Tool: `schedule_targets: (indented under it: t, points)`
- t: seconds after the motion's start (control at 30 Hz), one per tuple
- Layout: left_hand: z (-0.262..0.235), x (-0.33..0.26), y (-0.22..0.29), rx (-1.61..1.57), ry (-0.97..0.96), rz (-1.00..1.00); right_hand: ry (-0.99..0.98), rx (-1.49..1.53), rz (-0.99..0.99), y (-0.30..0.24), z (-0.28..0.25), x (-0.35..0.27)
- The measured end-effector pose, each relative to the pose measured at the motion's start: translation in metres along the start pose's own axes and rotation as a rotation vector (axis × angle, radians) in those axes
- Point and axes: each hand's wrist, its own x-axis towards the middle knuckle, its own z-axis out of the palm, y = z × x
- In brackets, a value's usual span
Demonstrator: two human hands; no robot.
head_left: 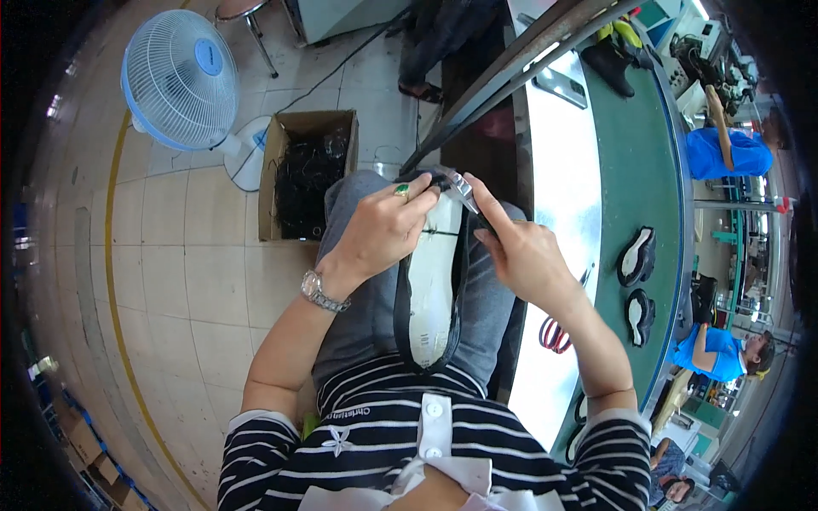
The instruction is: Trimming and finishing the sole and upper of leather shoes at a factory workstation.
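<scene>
A black shoe upper (402, 319) lies sole side up across my lap, its long white bottom (430, 294) facing me. A thin dark thread or strip crosses the white part near the far end. My left hand (388, 223) is closed at that far end, fingertips pinching the black edge of the upper. In my right hand (528, 255) is a silver metal hand tool (461, 189) with a dark handle, its head against the same far edge. My fingers partly hide the tool, so its exact kind is unclear.
An open cardboard box (269, 183) with black scraps stands on the floor beyond my left knee, beside a fan (181, 81). At right runs a green conveyor (609, 179) carrying shoes (636, 255), along a metal ledge (554, 170). A slanted metal bar (511, 72) rises ahead. Co-workers sit beyond.
</scene>
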Motion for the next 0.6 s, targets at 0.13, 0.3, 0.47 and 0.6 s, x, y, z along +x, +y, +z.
schedule_targets:
  t: [0.13,0.3,0.47,0.6]
  points:
    - [-0.004,-0.004,0.005,-0.065,-0.051,-0.119,0.233,0.107,-0.107,-0.01,-0.015,-0.004]
    - [-0.003,-0.002,0.013,-0.222,0.055,-0.256,0.149,0.103,-0.023,-0.007,0.007,-0.001]
    - [-0.009,0.005,0.018,-0.169,-0.031,-0.219,0.315,0.438,0.089,0.028,0.038,-0.026]
    - [-0.011,0.008,0.019,0.0,-0.182,-0.06,0.394,0.453,0.839,0.077,0.065,-0.05]
